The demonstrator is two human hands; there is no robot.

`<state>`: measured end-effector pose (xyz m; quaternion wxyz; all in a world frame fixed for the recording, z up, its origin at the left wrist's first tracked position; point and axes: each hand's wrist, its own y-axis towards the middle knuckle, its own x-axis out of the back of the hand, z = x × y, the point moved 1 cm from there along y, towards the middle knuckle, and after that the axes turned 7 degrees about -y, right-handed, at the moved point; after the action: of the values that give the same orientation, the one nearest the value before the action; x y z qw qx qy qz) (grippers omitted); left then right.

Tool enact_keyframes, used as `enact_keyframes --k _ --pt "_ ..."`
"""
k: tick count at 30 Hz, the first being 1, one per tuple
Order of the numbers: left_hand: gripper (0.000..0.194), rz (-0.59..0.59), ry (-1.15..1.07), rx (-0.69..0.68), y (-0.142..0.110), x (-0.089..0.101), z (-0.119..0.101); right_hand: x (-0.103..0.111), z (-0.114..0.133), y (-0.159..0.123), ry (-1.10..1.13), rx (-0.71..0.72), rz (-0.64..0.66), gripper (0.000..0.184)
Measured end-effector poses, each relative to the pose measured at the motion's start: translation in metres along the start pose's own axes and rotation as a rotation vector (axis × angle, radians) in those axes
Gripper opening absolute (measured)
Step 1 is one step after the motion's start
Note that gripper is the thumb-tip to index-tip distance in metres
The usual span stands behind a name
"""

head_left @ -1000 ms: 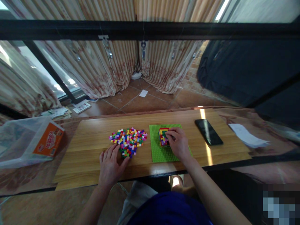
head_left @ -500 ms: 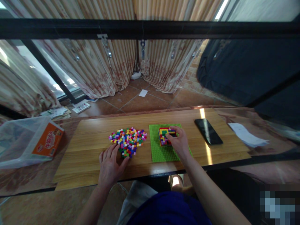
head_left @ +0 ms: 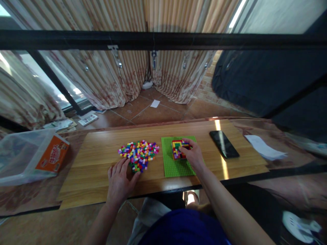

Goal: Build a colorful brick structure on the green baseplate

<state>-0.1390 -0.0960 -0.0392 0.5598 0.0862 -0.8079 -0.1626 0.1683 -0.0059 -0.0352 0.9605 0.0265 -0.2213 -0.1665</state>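
A square build of small coloured toy bricks (head_left: 176,153) stands on the green studded baseplate (head_left: 168,168), with red and yellow along its upper rim. Over its right side reaches my right hand (head_left: 194,154), thumb and fingers bent in at the top of the build. Whatever lies between those fingertips is hidden or too small to make out. To the left, loose bricks (head_left: 141,151) of many colours lie in a spread pile. My left hand (head_left: 120,177) rests on the table at the pile's lower left edge, open, its fingertips and thumb close to the nearest bricks.
A black phone (head_left: 224,144) lies on the wooden table (head_left: 92,163) right of the baseplate, with white paper (head_left: 265,147) beyond it. At the far left sits a clear plastic bin (head_left: 22,154) with an orange label. A dark metal bar (head_left: 163,41) crosses in front of the curtains.
The whole view has shifted slightly. Both hands stay at the same places, the left by the pile and the right over the brick build, with hardly any visible change.
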Motion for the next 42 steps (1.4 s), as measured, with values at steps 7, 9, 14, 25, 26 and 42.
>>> enact_keyframes --k 7,9,14,25,26,42 --pt "0.056 0.004 -0.012 0.019 -0.001 -0.001 0.001 0.01 0.032 -0.032 -0.286 0.343 -0.188 0.027" --pt "0.056 0.007 -0.015 0.026 -0.001 -0.001 0.001 0.0 0.043 -0.044 -0.274 0.455 -0.062 0.018" --pt "0.055 0.022 -0.025 0.029 -0.001 0.001 -0.001 -0.04 0.056 -0.062 -0.383 0.536 0.285 0.021" --pt "0.056 0.031 -0.048 0.037 0.0 0.004 -0.004 -0.072 0.06 -0.064 -0.588 0.554 0.427 0.02" --pt "0.056 0.033 -0.051 0.037 0.0 0.004 -0.005 -0.072 0.059 -0.067 -0.583 0.552 0.436 0.02" --pt "0.057 0.026 -0.052 0.031 -0.001 0.003 -0.004 -0.075 0.062 -0.074 -0.561 0.491 0.51 0.013"
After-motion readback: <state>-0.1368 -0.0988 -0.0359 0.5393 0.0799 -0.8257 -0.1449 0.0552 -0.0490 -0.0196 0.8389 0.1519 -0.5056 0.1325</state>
